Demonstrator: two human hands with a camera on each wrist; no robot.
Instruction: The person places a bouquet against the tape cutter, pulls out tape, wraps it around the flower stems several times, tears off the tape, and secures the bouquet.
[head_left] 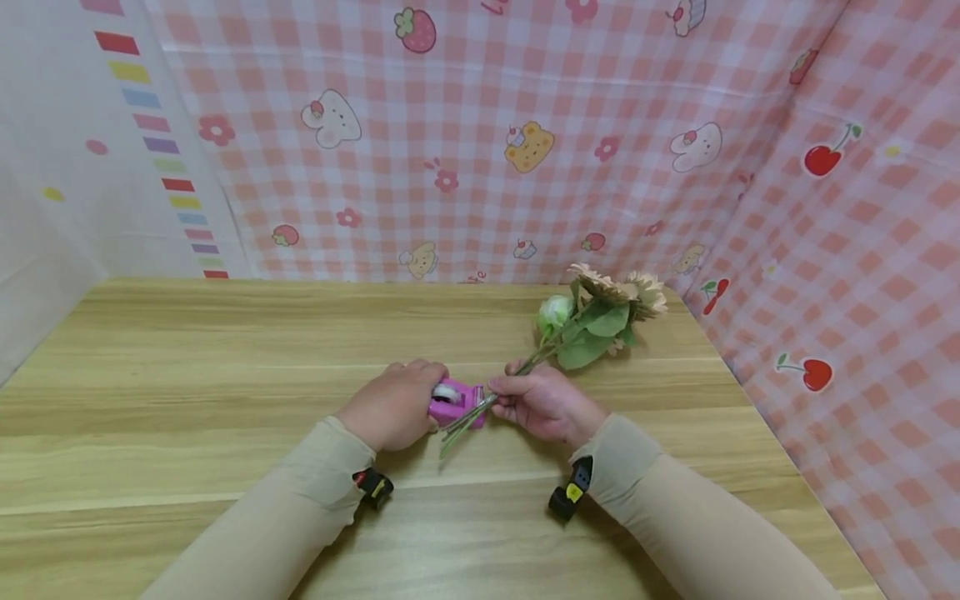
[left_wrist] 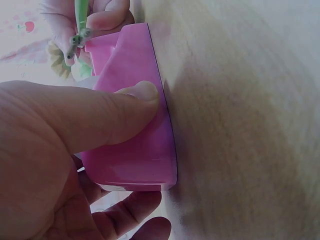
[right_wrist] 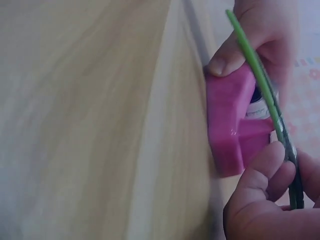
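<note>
A pink tape dispenser (head_left: pixel 457 403) with a roll of clear tape sits on the wooden table. My left hand (head_left: pixel 397 406) grips its back end, and in the left wrist view the thumb (left_wrist: pixel 135 107) lies along its side. My right hand (head_left: pixel 547 404) pinches the stems of a bunch of artificial flowers (head_left: pixel 600 321). The stem ends (right_wrist: pixel 260 75) cross over the front of the dispenser, close by its cutter. Pale pink blooms, one white-green bud (head_left: pixel 556 312) and green leaves spread beyond the right hand, toward the table's far right. Something shiny wraps the stems at the right fingertips.
The wooden table (head_left: pixel 187 367) meets a pink checked cloth wall (head_left: pixel 450 108) at the back and another cloth wall (head_left: pixel 885 275) on the right. A white wall (head_left: pixel 67 150) stands at the left. Black wrist cameras hang under both cuffs.
</note>
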